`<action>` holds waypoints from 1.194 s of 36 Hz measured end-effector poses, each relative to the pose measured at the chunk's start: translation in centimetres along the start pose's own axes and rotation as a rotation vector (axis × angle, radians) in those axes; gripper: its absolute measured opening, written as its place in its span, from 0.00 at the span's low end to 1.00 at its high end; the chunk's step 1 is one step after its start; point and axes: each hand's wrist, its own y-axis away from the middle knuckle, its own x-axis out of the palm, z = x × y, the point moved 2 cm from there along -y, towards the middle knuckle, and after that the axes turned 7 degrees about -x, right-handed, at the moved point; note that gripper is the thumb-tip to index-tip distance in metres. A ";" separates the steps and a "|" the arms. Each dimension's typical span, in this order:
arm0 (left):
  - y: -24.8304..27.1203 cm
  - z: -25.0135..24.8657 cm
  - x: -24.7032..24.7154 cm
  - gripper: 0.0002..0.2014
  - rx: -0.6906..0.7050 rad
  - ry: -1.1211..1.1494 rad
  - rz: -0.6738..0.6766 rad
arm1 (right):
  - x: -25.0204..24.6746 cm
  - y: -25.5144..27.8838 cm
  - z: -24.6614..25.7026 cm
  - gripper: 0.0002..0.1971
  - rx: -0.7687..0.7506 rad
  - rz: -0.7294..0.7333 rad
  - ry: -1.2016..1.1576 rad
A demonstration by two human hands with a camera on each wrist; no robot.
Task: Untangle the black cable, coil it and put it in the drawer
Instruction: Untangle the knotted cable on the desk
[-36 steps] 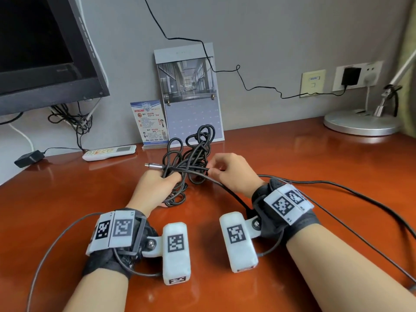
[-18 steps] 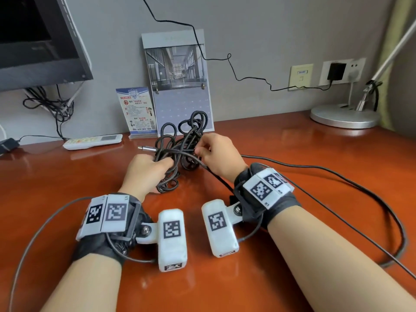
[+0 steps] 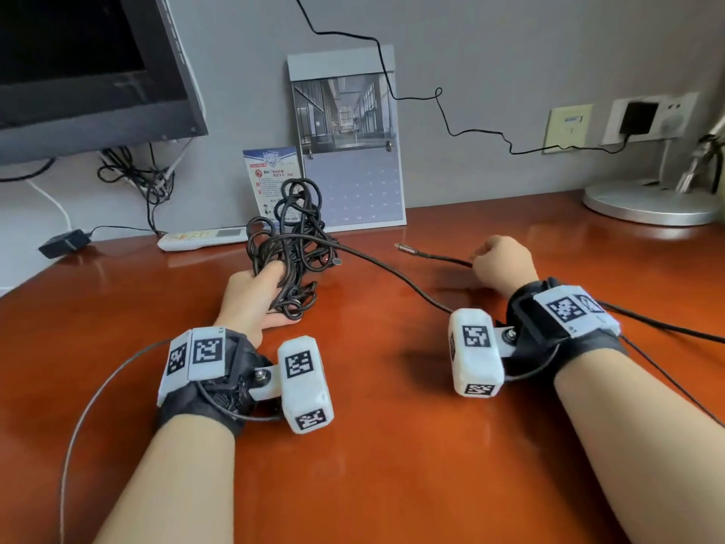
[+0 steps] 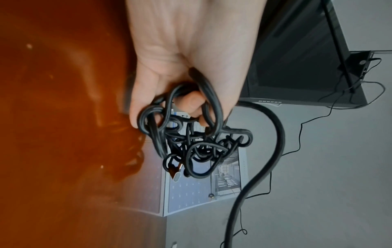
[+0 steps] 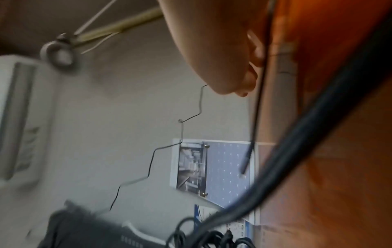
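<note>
Since a moment ago the right hand (image 3: 503,262) has drawn one plug end, pinched, well right of the tangled black rubber cable (image 3: 292,245), which the left hand (image 3: 254,292) grips near the wall calendar (image 3: 347,151); pulling slowly should avoid tightening knots.

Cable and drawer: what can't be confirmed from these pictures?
- Drawer: in no view.
- Cable tangle: knots unreadable; head view too small, left hand covers part in left wrist view.
- Right hand grip: fingers face away in head view; right wrist view is blurred.
</note>
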 end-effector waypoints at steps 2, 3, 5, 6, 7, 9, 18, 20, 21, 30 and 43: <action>0.1 0.0 0.1 0.07 0.001 -0.015 0.004 | -0.5 0.1 1.3 0.17 -0.077 0.002 0.030; 0.2 0.0 0.1 0.09 -0.001 -0.014 0.005 | -0.8 0.3 2.1 0.18 -0.124 0.019 0.047; 0.3 0.0 0.0 0.12 0.000 -0.003 0.001 | -1.4 1.3 4.1 0.18 -0.234 0.099 0.043; 0.4 0.0 0.1 0.13 0.001 0.003 0.001 | -1.6 2.1 5.2 0.20 -0.293 0.163 0.019; 0.4 0.0 0.0 0.13 0.000 0.012 0.001 | -1.8 3.1 6.3 0.22 -0.353 0.238 0.008; 0.3 0.1 -0.1 0.13 -0.004 0.029 0.004 | -1.9 4.8 7.8 0.23 -0.473 0.399 0.066; 0.5 -0.3 0.1 0.05 0.056 -0.015 -0.072 | -2.4 3.8 8.1 0.11 -0.465 0.314 0.630; 0.6 -0.4 0.3 0.03 0.079 -0.043 -0.035 | -3.4 2.2 7.8 0.12 -0.385 0.151 0.672; 0.6 -0.4 0.5 0.04 0.089 -0.072 -0.008 | -3.8 1.4 7.7 0.12 -0.357 0.082 0.676; 2.1 -0.9 2.8 0.11 0.160 -0.358 0.298 | -5.1 -2.0 6.4 0.09 -0.270 0.228 0.810; 2.2 -0.7 3.2 0.09 0.276 -0.534 0.288 | -0.9 3.9 8.6 0.11 -0.581 0.497 0.603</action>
